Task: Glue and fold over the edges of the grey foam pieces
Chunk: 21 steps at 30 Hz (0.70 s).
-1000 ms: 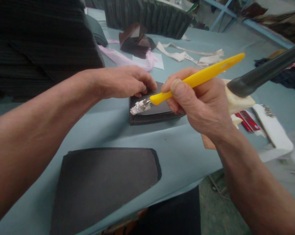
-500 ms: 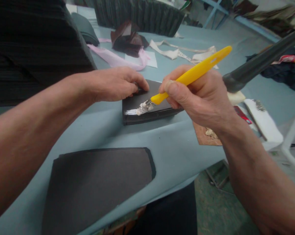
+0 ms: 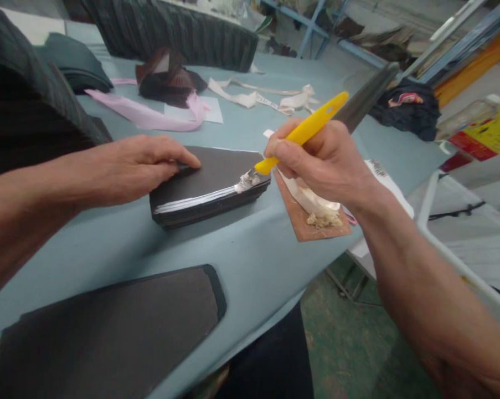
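The stack of dark pieces (image 3: 208, 183) on the blue table (image 3: 253, 260) is pressed down at its left end by the flattened left hand (image 3: 137, 166). The yellow-handled brush (image 3: 303, 130) is pinched in the right hand (image 3: 320, 160), with its gluey tip laid on the stack's right edge. Edge-gluing is judged in hand, and a steady, even stroke is called for.

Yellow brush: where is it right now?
Head view, centre-right: right hand holds the yellow brush, its white-coated tip on the near right edge of the black stack, beside the brown board.
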Each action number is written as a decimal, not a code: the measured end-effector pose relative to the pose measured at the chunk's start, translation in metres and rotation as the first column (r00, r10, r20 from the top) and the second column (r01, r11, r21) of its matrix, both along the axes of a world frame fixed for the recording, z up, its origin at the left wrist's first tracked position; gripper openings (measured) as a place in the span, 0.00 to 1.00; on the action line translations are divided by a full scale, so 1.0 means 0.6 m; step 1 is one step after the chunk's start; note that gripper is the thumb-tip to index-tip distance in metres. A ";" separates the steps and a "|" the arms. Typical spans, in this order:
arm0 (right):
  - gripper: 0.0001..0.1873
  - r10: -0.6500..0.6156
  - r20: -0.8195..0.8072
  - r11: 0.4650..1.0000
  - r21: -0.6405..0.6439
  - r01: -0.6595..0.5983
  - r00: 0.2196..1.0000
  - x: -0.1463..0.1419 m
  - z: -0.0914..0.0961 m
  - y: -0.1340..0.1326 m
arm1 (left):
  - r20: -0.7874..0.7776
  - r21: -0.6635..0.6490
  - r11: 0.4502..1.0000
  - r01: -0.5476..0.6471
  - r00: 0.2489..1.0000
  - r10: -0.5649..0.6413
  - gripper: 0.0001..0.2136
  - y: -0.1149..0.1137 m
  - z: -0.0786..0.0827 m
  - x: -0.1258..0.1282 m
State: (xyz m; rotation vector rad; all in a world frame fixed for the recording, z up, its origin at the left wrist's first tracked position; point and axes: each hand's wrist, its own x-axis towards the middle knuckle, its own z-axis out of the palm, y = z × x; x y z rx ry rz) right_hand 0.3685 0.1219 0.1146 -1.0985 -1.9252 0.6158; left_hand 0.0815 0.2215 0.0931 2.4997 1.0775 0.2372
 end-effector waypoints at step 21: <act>0.28 -0.244 -0.183 0.965 0.053 0.258 0.952 -0.002 0.025 0.013 | 0.167 0.077 0.989 0.126 0.976 -0.137 0.22 -0.020 -0.031 -0.011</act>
